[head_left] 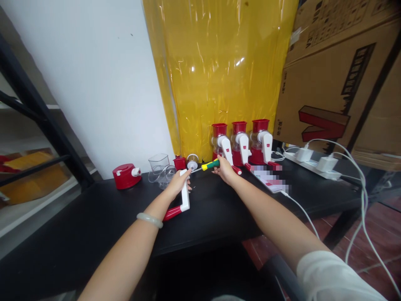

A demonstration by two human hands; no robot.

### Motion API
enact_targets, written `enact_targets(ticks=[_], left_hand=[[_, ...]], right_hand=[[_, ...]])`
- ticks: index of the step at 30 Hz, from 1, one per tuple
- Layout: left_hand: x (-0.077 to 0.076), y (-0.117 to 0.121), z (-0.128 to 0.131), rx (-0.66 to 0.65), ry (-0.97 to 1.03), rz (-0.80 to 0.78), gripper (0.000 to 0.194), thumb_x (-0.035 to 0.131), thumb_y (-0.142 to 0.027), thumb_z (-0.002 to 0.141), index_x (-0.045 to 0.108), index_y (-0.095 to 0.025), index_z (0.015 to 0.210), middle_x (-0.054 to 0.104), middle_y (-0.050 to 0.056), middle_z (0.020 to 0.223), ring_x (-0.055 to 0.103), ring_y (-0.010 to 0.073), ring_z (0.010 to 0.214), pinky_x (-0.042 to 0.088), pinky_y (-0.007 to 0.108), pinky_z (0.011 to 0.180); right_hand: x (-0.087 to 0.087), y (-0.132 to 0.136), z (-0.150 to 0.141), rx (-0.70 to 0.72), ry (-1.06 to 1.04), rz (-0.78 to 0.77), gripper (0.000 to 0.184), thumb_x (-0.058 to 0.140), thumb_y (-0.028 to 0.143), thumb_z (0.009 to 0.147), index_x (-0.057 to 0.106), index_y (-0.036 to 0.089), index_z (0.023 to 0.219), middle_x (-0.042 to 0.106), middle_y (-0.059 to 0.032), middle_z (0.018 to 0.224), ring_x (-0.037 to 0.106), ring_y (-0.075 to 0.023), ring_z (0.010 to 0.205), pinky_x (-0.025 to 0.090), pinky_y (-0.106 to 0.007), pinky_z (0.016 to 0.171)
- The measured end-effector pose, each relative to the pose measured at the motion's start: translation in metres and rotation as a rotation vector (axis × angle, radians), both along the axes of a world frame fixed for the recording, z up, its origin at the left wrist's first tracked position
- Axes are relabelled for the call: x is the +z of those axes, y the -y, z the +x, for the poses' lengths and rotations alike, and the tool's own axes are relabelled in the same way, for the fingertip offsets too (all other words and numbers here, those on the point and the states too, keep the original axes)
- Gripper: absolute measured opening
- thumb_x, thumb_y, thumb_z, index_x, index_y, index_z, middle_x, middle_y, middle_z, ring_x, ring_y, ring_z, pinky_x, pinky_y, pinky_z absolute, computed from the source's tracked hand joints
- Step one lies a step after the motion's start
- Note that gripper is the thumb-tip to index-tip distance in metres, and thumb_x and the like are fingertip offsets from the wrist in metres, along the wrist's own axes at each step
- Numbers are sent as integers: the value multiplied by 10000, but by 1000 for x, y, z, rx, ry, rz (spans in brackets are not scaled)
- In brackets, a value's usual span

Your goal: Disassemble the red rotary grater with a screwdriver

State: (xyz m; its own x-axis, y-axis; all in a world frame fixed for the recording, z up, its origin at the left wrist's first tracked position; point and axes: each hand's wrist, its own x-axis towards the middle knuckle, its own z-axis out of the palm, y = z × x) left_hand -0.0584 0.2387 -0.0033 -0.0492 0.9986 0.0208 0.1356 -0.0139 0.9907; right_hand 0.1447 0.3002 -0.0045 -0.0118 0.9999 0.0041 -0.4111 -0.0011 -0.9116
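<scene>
My left hand (179,182) is closed around the upper part of a white crank handle (185,197) with a red grip, which slants over the black table. In my right hand (224,170) is a screwdriver (210,164) with a green and yellow handle. Its shaft points left at the top of the crank handle; whether the tip touches is too small to tell. Just behind the left hand are a metal grater drum (192,160) with a white end and a red part (179,162). A clear plastic housing (159,167) and a red round base (126,176) sit farther left.
Several red and white rotary graters, one of them here (240,144), stand along the back right. A phone (267,179) on a cable lies before them. A power strip (313,164) with white chargers is at right, beneath a large cardboard box (332,83). Yellow plastic sheeting (219,75) hangs behind.
</scene>
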Motion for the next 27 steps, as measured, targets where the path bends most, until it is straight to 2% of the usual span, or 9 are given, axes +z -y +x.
enact_targets(ticks=[3,6,9,13,19,24,27], left_hand=[[0,0,0,5,1,1,510,751,-624,767,496,-200,891,586,-50,590,608,149,409,506,244,402],[1,1,0,10,-1,0,512,752,-623,766,490,-201,890,588,-47,589,608,152,411,500,244,398],[2,2,0,6,-7,1,512,751,-622,768,487,-199,882,586,-45,587,608,152,415,502,245,402],[2,2,1,1,-15,4,523,749,-633,764,490,-199,900,594,-43,595,616,156,426,505,249,406],[-1,0,-1,-2,-22,0,536,749,-647,747,476,-203,868,580,-50,589,606,156,416,513,263,402],[-2,-1,-1,-3,-22,11,535,760,-639,739,487,-199,872,580,-52,589,605,149,415,511,255,409],[-2,-2,-1,-12,-19,9,548,761,-655,726,482,-200,852,577,-49,575,599,154,406,504,260,401]], right_hand=[[-1,1,2,0,72,25,292,497,453,971,438,238,782,368,102,441,315,-77,356,440,-198,439],[0,5,2,6,90,20,255,481,390,984,429,237,785,326,115,432,295,-70,359,415,-175,435],[2,6,1,15,52,-4,197,451,304,981,435,232,799,348,111,447,290,-64,366,437,-182,467],[1,2,-1,5,-45,-28,120,490,247,908,442,230,799,415,87,496,337,-71,391,454,-200,485],[-3,-4,-1,29,-69,2,87,497,182,834,450,221,772,411,75,484,374,-80,406,497,-219,520],[-3,-5,-1,-9,-28,1,124,452,169,894,451,220,781,433,76,480,411,-81,398,512,-224,515],[-4,-3,1,-38,114,66,178,469,255,954,447,226,780,445,76,457,415,-86,383,497,-223,478]])
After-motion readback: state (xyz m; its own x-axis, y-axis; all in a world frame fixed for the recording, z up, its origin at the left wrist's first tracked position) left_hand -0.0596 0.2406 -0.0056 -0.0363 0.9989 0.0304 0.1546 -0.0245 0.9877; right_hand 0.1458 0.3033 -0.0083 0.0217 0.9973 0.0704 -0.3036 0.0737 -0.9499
